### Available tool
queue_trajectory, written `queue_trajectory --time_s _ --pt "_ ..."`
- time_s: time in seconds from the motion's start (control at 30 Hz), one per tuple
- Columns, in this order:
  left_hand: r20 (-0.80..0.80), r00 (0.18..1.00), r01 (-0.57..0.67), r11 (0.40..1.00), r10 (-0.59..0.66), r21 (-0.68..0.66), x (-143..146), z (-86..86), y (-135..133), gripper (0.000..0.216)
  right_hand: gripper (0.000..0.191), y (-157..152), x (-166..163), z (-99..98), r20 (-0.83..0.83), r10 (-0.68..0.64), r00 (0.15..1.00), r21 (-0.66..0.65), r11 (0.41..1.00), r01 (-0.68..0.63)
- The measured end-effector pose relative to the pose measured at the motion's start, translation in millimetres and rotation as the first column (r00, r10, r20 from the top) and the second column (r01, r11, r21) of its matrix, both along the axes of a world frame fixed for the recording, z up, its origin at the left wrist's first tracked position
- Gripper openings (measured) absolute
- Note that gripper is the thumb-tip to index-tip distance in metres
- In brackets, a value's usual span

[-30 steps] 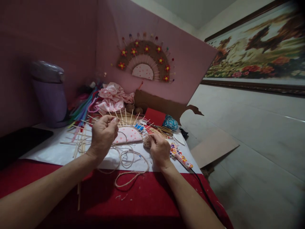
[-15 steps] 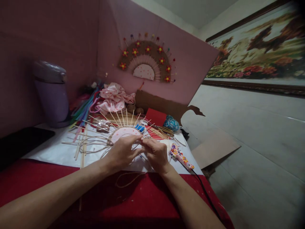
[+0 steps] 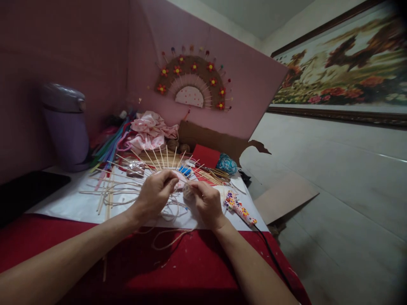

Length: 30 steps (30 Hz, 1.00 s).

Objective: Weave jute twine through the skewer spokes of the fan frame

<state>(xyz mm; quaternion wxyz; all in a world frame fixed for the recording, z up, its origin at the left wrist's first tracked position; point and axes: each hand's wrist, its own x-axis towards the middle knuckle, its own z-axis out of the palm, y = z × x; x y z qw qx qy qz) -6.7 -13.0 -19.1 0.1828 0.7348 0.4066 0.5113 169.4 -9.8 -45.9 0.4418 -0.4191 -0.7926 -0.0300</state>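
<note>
A half-round pink dotted piece point(image 3: 181, 178) lies on the white sheet, with thin wooden sticks point(image 3: 163, 156) fanning out from its curved edge. My left hand point(image 3: 155, 192) is closed in a pinch over this piece and hides much of it. Opposite, at the piece's right end, my right hand point(image 3: 206, 201) also pinches with thumb and forefinger. A thin strand of twine seems to run between the two hands. Loose loops of twine point(image 3: 171, 214) lie beneath and between them, and one loop hangs over the red cloth.
A flower-patterned glue gun point(image 3: 240, 208) with a black cord lies at right. Behind are a blue yarn ball point(image 3: 227, 163), red card point(image 3: 206, 156) and crumpled pink fabric point(image 3: 149, 129). A purple tumbler point(image 3: 65, 127) and dark phone point(image 3: 33, 188) are left. A finished fan-shaped decoration point(image 3: 193, 70) hangs behind.
My hands were together at the piece's right end and are now apart. The left hand has moved left and up, with the twine seemingly drawn between them. The view shifted slightly.
</note>
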Motion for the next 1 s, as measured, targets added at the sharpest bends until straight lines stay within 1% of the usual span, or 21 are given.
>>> queue_trajectory --time_s 0.1,0.2,0.3,0.6,0.7,0.8,0.9,1.0 --pt "0.124 0.992 -0.020 0.999 0.023 -0.028 -1.4 3.3 -2.1 0.016 0.016 1.3 0.5 -1.2 -0.035 -0.068 0.997 -0.017 0.998 0.068" --pt "0.183 0.982 -0.040 0.998 0.047 -0.040 -2.0 4.4 -2.9 0.014 0.016 1.6 0.6 0.0 -0.053 -0.106 0.993 -0.003 0.994 0.106" --pt "0.225 0.971 -0.080 0.996 0.086 -0.036 -2.7 4.8 -2.2 0.013 0.016 2.6 1.3 1.8 -0.084 -0.138 0.987 0.017 0.990 0.140" --pt "0.278 0.935 -0.222 0.975 0.221 -0.030 -4.8 7.1 -0.3 0.015 0.018 6.4 3.2 -0.3 -0.165 -0.149 0.975 0.044 0.987 0.158" --pt "0.205 0.950 -0.233 0.971 0.238 -0.049 -8.2 6.5 3.6 0.017 0.020 6.0 3.7 -0.5 -0.186 -0.144 0.972 0.055 0.986 0.156" --pt "0.087 0.977 -0.183 0.977 0.193 -0.111 -11.8 3.7 9.5 0.022 0.021 4.3 3.9 0.4 -0.186 -0.118 0.975 0.047 0.991 0.128" --pt "0.037 0.988 -0.144 0.978 0.151 -0.149 -12.8 0.8 13.1 0.023 0.021 2.0 2.9 1.5 -0.181 -0.092 0.979 0.023 0.995 0.098" --pt "0.010 0.988 -0.154 0.978 0.157 -0.139 -12.1 0.0 13.3 0.021 0.020 0.6 1.8 2.0 -0.189 -0.093 0.978 0.014 0.995 0.097"
